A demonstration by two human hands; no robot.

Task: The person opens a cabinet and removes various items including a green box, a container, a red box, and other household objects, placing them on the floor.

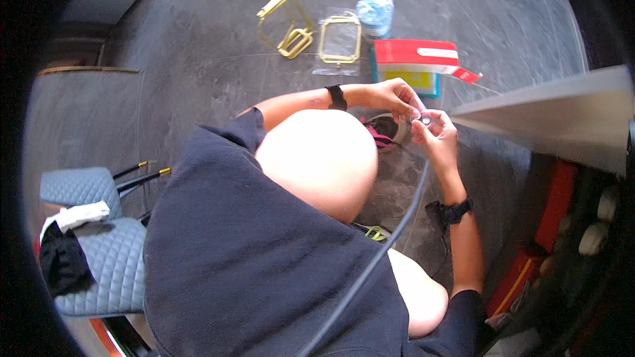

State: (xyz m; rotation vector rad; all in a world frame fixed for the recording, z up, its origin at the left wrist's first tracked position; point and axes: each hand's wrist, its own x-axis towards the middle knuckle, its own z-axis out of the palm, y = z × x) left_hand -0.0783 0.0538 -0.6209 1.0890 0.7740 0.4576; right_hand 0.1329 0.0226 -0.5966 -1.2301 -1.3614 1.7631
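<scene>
My left hand [399,96] reaches in from the left with its thumb and fingertips pinched together. My right hand [440,134] meets it from below and grips a small, partly clear piece [426,121] with a bright white spot. Both sets of fingertips touch this piece, which is too small and blurred to name surely. Just beyond my hands lies a red and white cardboard box [416,52] with an end flap out. It rests over a flat yellow and teal packet [412,82].
A gold metal frame stand [296,42], a gold rectangular frame [340,39] on clear plastic and a plastic-wrapped blue roll [374,15] lie on the grey floor. A pale panel [555,114] juts in at right. A cable [367,270] crosses my body. A quilted chair [109,263] stands left.
</scene>
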